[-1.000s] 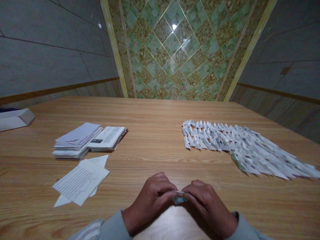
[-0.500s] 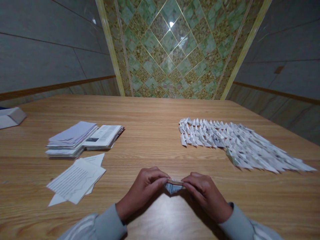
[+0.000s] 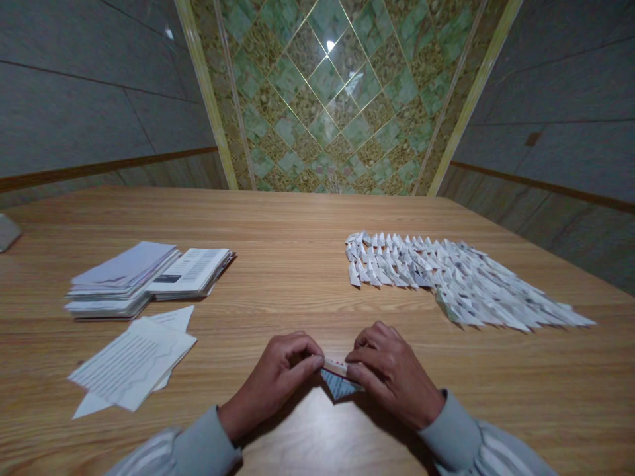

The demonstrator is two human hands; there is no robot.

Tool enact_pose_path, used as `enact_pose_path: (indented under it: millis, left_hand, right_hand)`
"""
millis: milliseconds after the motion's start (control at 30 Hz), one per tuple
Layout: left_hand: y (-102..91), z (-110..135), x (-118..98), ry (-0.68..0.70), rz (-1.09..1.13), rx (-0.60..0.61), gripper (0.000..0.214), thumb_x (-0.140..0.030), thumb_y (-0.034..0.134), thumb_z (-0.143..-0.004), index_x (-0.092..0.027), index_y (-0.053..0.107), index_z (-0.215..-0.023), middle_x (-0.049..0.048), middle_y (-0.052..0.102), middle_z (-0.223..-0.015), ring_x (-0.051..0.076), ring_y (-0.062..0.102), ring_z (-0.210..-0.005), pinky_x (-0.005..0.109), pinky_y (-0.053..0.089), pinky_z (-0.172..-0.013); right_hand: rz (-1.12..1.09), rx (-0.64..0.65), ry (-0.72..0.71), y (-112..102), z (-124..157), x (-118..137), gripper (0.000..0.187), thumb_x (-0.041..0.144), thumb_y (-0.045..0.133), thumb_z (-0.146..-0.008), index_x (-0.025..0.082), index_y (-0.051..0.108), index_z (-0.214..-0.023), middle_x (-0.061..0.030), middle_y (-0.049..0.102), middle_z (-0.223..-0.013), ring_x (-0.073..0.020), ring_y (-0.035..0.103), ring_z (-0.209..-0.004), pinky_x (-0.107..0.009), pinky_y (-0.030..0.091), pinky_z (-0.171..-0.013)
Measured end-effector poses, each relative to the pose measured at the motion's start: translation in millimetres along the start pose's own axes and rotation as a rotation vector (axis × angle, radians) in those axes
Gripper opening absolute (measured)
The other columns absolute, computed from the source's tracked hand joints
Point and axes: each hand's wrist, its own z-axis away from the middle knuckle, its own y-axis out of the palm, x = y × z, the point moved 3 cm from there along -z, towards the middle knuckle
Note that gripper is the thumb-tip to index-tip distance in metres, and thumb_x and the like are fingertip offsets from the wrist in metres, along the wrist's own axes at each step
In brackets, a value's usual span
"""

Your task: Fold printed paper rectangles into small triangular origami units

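Note:
A small folded piece of printed paper [image 3: 338,382] rests on the wooden table [image 3: 297,277], its point turned toward me. My left hand [image 3: 280,373] pinches its left end with curled fingers. On the other end my right hand [image 3: 389,373] is pressed, fingers closed. Both hands sit close together near the table's front edge.
Rows of several folded paper triangles [image 3: 446,277] lie at the right. At the left stand a stack of booklets and paper [image 3: 129,281] and some loose printed sheets [image 3: 131,360]. A grey box corner [image 3: 6,231] shows at the far left edge. Tiled walls rise behind the table.
The view has shifted, so everything sits further left in the picture. My hands have closed in over the paper piece, and its pointed tip now shows below my fingers.

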Motion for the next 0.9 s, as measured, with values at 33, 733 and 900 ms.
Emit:
enact_pose_path:
  millis: [33, 733, 900]
  left_hand:
    - [2.8, 0.6, -0.9, 0.011, -0.005, 0.017, 0.024, -0.028, 0.058, -0.09, -0.016, 0.069, -0.072, 0.002, 0.066, -0.068, 0.015, 0.059, -0.065, 0.025, 0.041, -0.063]
    - [2.6, -4.0, 14.0, -0.215, 0.339, -0.183, 0.033, -0.042, 0.061, -0.088, -0.014, 0.067, -0.071, 0.0021, 0.064, -0.058, 0.015, 0.058, -0.056, 0.025, 0.046, -0.057]
    - [15.5, 3.1, 1.6, -0.159, 0.285, -0.181, 0.029, -0.038, 0.055, -0.093, -0.015, 0.067, -0.079, 0.003, 0.067, -0.066, 0.016, 0.063, -0.059, 0.026, 0.048, -0.059]
  right_hand:
    - [-0.03, -0.006, -0.014, 0.9, -0.8, 3.1, 0.033, 0.04, 0.05, -0.098, 0.019, 0.074, -0.087, -0.0067, 0.065, -0.079, -0.0208, 0.054, -0.08, -0.033, 0.035, -0.07]
    - [-0.266, -0.143, 0.187, 8.3, -1.9, 1.5, 0.033, 0.031, 0.051, -0.096, 0.016, 0.066, -0.071, -0.0011, 0.063, -0.062, -0.0124, 0.055, -0.058, -0.023, 0.036, -0.055]
    - [-0.284, -0.328, 0.324, 2.6, -4.3, -3.6, 0.031, 0.031, 0.049, -0.095, 0.017, 0.057, -0.068, 0.0036, 0.052, -0.055, -0.0106, 0.048, -0.05, -0.021, 0.033, -0.049]
